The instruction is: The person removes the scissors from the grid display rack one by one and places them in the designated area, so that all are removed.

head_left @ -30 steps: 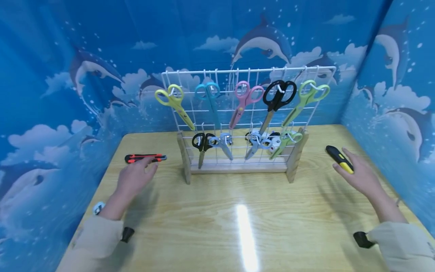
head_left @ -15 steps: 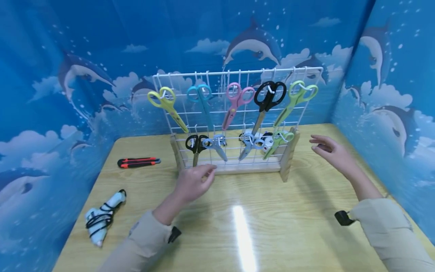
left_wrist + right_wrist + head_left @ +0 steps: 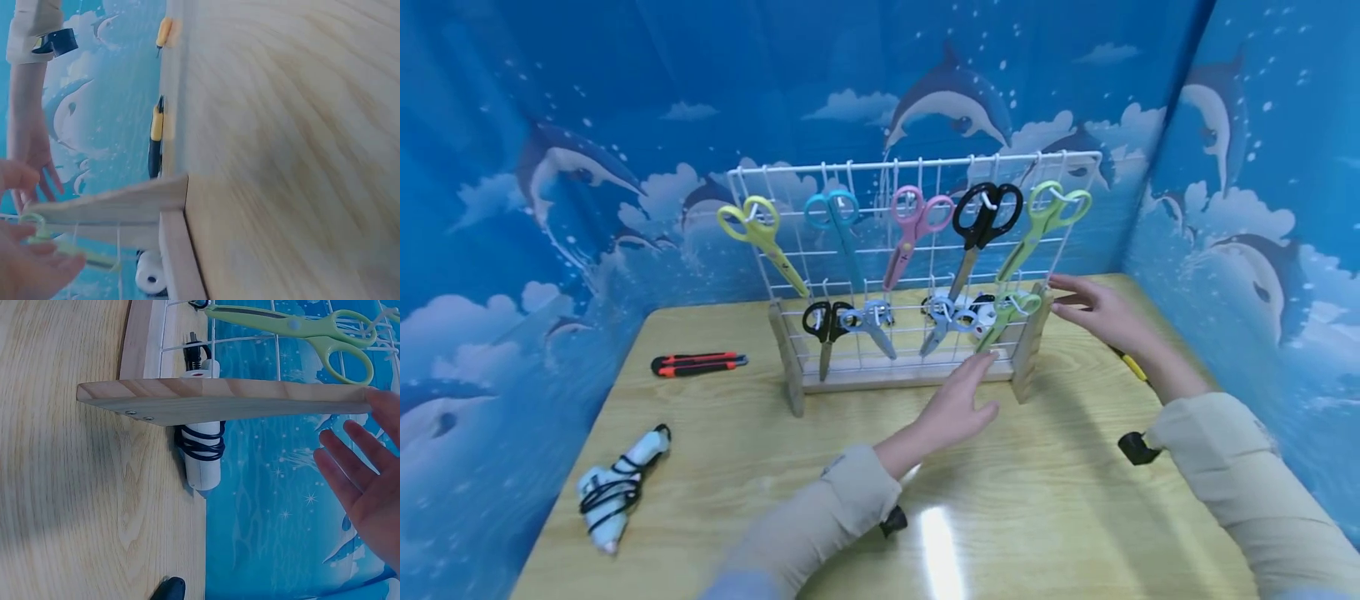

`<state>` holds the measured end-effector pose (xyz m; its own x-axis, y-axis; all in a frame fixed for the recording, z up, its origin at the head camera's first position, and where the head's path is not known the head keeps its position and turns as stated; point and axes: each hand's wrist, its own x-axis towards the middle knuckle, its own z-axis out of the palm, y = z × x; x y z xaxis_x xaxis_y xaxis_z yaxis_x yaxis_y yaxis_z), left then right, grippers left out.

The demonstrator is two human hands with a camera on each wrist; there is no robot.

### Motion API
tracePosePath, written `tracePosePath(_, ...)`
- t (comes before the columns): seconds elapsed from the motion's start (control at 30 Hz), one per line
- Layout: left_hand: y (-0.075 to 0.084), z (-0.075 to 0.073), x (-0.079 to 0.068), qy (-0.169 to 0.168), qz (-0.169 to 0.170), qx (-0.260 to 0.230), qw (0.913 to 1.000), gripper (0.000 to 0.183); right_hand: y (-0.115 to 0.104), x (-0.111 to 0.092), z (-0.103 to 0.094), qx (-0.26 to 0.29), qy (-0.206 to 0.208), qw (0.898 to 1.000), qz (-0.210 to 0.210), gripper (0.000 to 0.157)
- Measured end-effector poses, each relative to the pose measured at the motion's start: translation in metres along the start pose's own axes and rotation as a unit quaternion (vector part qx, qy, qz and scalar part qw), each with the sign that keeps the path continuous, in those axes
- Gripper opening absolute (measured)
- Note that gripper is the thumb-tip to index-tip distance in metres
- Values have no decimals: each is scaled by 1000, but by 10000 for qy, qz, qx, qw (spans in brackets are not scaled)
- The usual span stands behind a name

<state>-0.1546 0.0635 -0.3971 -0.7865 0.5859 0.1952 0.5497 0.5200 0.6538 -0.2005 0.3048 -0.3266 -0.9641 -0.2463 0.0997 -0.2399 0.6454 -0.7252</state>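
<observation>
A white wire rack (image 3: 917, 164) on a wooden stand carries two rows of hanging scissors. My left hand (image 3: 951, 408) reaches in front of its lower right part, fingers extended toward the small green scissors (image 3: 1017, 305). In the left wrist view those green scissors (image 3: 94, 257) lie just beyond the fingers. My right hand (image 3: 1105, 315) is at the right wooden post (image 3: 231, 400), fingers spread and thumb side at the post's end in the right wrist view. Small black scissors (image 3: 827, 321) and blue scissors (image 3: 874, 321) hang farther left in that row.
A red-and-black utility knife (image 3: 698, 364) and a pale glue gun (image 3: 612, 500) with its cord wrapped round it lie at the left. A yellow-and-black utility knife (image 3: 155, 140) lies at the right. Behind the rack is a white cord-wrapped tool (image 3: 203, 459). Curtained walls enclose the table.
My left hand has travelled from the red utility knife across to the rack's lower right. My right hand has left the yellow utility knife and moved left to the rack's post.
</observation>
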Motion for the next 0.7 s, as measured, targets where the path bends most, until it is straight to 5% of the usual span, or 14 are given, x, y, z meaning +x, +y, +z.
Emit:
tracePosePath(0.13, 4, 13, 19, 550, -375, -618, 9959, 72, 0, 4, 2, -26, 162, 9999, 12, 45)
tracePosePath(0.33, 7, 23, 37, 959, -738, -775, 9896, 77, 4, 7, 4, -38, 227, 9997, -3, 44)
tracePosePath(0.7, 9, 27, 54, 1571, -1197, -1625, 9667, 55, 4, 8, 3, 469, 197, 9987, 73, 44)
